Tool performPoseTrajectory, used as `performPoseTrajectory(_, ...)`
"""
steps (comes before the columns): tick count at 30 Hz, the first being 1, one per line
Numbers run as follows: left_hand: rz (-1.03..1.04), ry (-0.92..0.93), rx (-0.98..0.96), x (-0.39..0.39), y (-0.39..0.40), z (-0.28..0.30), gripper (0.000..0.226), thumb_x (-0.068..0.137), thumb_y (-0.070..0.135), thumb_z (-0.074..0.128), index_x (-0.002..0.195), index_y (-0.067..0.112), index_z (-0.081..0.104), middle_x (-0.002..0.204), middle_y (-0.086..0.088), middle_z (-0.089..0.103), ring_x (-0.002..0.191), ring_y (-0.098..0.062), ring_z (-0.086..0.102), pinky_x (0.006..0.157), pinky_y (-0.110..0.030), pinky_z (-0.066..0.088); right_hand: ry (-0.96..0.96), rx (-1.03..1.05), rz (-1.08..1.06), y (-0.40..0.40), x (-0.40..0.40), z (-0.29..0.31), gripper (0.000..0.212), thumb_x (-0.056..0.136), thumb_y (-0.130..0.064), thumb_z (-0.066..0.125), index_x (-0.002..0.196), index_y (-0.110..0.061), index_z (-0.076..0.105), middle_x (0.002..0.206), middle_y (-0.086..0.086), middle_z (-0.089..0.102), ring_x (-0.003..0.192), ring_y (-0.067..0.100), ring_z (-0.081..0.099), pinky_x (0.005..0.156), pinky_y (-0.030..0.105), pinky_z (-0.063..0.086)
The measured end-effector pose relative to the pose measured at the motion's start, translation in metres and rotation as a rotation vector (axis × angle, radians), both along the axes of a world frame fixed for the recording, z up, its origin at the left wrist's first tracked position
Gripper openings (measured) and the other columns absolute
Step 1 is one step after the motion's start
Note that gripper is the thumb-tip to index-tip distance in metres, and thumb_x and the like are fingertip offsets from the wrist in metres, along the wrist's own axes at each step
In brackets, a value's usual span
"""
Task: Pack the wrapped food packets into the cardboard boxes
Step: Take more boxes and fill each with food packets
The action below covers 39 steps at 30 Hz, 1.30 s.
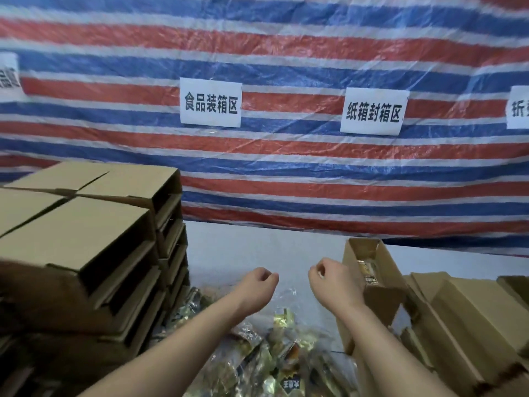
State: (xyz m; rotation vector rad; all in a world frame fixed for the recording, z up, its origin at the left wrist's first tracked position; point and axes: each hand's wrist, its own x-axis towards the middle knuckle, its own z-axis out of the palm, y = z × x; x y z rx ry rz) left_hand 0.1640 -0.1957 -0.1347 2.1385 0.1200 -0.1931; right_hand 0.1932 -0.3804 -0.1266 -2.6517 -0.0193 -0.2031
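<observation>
While both fists, left hand (259,283) and right hand (329,272), look curled and seemingly empty, wall signs read 食品装箱区 (211,102) and 纸箱封箱区 (373,111).

Bare table (252,247) is lying open in the middle, running back to the tarp (286,156) hanging as a wall behind. Stacked boxes (94,253) are walling off the whole left side, rising well above hand height. Open box (369,270) is standing just right of the right hand (332,279), mouth facing up, packets already sitting inside. More boxes (463,316) are crowding the right edge. Packet heap (274,345) is filling the near table between both forearms. Left hand (257,285) and right hand are hovering over the bare strip, a narrow gap showing between them.
</observation>
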Motion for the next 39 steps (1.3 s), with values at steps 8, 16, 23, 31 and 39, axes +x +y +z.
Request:
performPoseTrajectory(8,0.099,-0.105,-0.012,-0.061,0.066,0.008,0.026,0.1,0.03,0.047,0.086,0.017,0.064,0.076,0.006,0.062,0.07,-0.008,0.055,0.061,-0.018,0.041,0.069,0.112,0.089,0.078,-0.04,0.004,0.022,0.093,-0.034,0.05,0.078,-0.02,0.058,0.08,-0.005,0.062,0.074,0.014,0.058,0.069,0.034,0.051)
performPoseTrajectory(16,0.225,-0.573,0.367,-0.088,0.16,0.071,0.02,0.098,0.029,0.05,0.103,0.02,0.067,0.098,0.008,0.066,0.089,-0.006,0.058,0.072,-0.019,0.043,0.04,0.244,0.337,0.183,-0.042,0.05,0.04,0.095,-0.038,0.053,0.131,-0.02,0.057,0.123,-0.001,0.063,0.103,0.015,0.057,0.085,0.028,0.043)
performPoseTrajectory(23,0.298,-0.277,0.984,-0.094,0.223,0.074,0.061,0.096,0.055,0.043,0.146,0.02,0.038,0.151,-0.006,0.041,0.142,-0.028,0.034,0.118,-0.047,0.025,0.111,0.247,0.502,0.24,-0.047,0.061,0.053,0.095,-0.041,0.051,0.146,-0.025,0.044,0.146,-0.001,0.05,0.131,0.019,0.049,0.094,0.03,0.04)
performPoseTrajectory(31,0.28,-0.273,1.091,-0.101,0.227,0.082,0.055,0.097,0.02,0.049,0.15,0.014,0.034,0.152,-0.007,0.042,0.141,-0.025,0.036,0.118,-0.042,0.027,0.058,0.221,0.528,0.254,-0.045,0.059,0.059,0.096,-0.037,0.053,0.151,-0.024,0.036,0.156,-0.001,0.038,0.141,0.019,0.038,0.108,0.031,0.033)
performPoseTrajectory(39,0.283,-0.524,0.664,-0.135,0.2,0.158,0.038,0.095,0.009,0.053,0.124,0.03,0.067,0.116,0.003,0.071,0.108,-0.02,0.064,0.092,-0.032,0.051,-0.19,0.243,0.531,0.217,-0.042,0.135,0.071,0.09,-0.025,0.065,0.153,-0.025,0.032,0.158,-0.002,0.031,0.143,0.02,0.032,0.114,0.036,0.03)
